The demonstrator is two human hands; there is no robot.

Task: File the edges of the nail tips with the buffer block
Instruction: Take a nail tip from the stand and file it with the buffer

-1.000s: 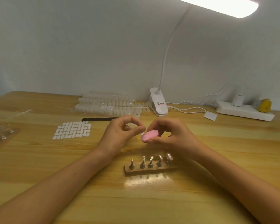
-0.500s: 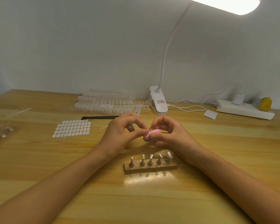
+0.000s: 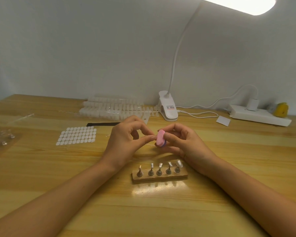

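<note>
— So, where is the buffer block (image 3: 161,138)?
— Raised above the table (image 3: 161,211), at the middle, between the two hands. It is a small oval pad, matt pink on its face, with a purple layer along the lower edge.
— Who holds it?
— The right hand (image 3: 186,144), thumb and curled fingers clasping it. The left hand (image 3: 125,142) has thumb and forefinger pinched together, tips against the block's edge. What they pinch is too small to tell.
— And nearer the person?
— A wooden stand (image 3: 159,177), a rough oblong with five metal pegs upright in it. The rightmost peg carries a clear nail tip (image 3: 179,163); the others end in small silvery caps.
— Farther out?
— Left, a sheet of white oval tabs (image 3: 76,138) in rows, near a black strip (image 3: 102,124). Behind, translucent nail tips (image 3: 113,108) in long strips, stacked flat. A white clip lamp (image 3: 168,109) bears a label, its print too small to read. Right of it lies a white power strip (image 3: 260,117).
</note>
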